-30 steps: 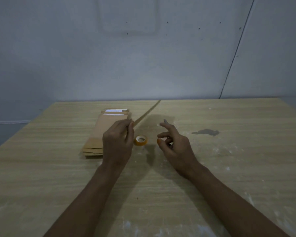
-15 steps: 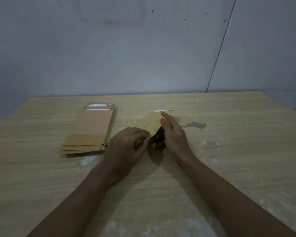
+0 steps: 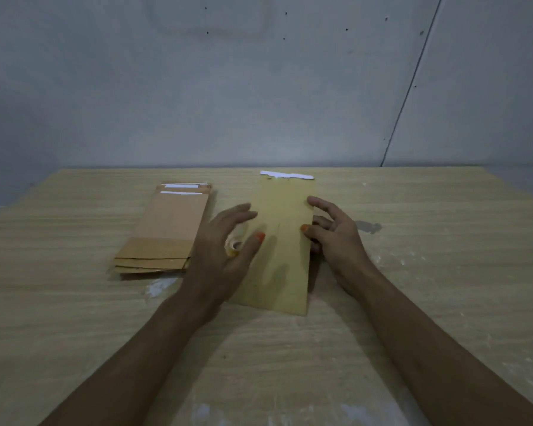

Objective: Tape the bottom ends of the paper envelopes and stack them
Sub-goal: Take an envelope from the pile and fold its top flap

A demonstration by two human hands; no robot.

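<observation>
The long yellow-brown paper envelope [image 3: 282,241] lies flat on the pale wood-grain table [image 3: 428,272] straight in front of me, its length running from 6 to 12 o'clock, with a torn white strip [image 3: 286,175] along its far edge at 12 o'clock. My right hand [image 3: 336,241] sits at the envelope's 3 o'clock edge, the thumb with its orange nail laid on the paper and the fingers loosely spread along and behind that edge; whether they actually clasp it I cannot tell. My left hand [image 3: 225,253] is at the 9 o'clock side, fingers straight and spread, the orange-nailed thumb touching the paper, holding nothing. Under that palm, just at the envelope's 9 o'clock edge, peeks the small round roll of tape [image 3: 233,245], mostly hidden. Further out toward 10 o'clock rests the stack of brown paper envelopes [image 3: 163,232], flat and roughly squared, white strips at its far end. A dark smudge [image 3: 368,226] marks the table at 3 o'clock, and whitish smears lie near me
</observation>
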